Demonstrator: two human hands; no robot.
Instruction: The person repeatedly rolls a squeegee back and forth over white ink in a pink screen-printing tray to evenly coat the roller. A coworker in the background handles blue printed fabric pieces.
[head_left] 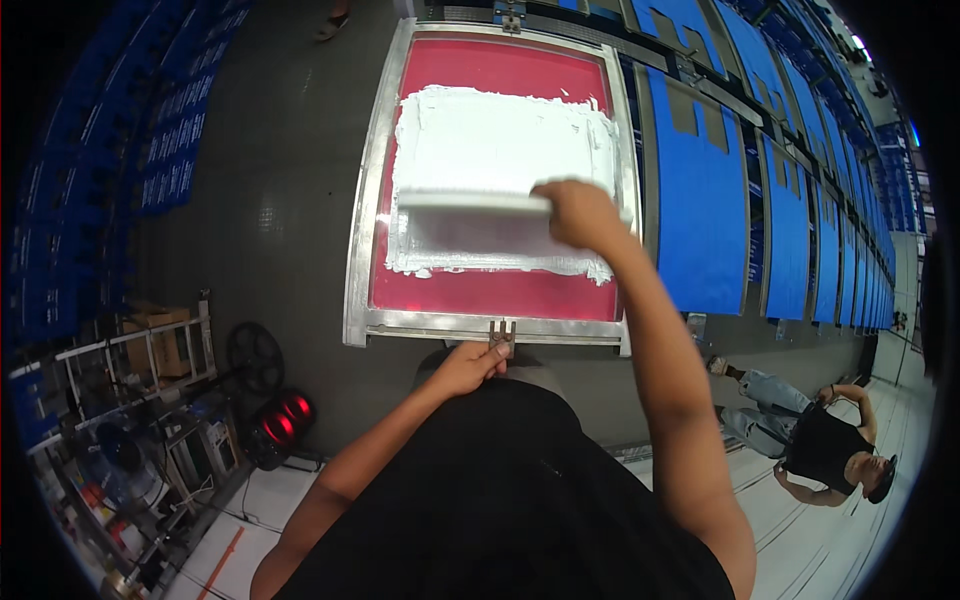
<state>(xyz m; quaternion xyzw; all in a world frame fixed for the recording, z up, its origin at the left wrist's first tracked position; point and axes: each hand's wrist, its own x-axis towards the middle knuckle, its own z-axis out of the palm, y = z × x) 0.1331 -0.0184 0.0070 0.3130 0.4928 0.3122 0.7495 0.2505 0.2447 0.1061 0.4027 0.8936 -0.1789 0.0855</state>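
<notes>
A metal-framed screen (357,300) with a pink-red mesh (490,65) lies in front of me, coated with thick white paste (500,135). My right hand (585,215) is closed round a long pale squeegee (460,200), which lies crosswise on the paste and is blurred by motion. Below the blade, a paler, thinly coated band shows the mesh tint through it. My left hand (475,365) is closed on a small metal bracket (503,330) at the frame's near bar, with my thumb against it.
Blue boards (695,200) stand in rows to the right, more (165,160) to the left. A metal rack (145,350) and a red-lit device (285,425) are at lower left. A co-worker (820,440) is at lower right; another person's foot (330,25) shows at the top.
</notes>
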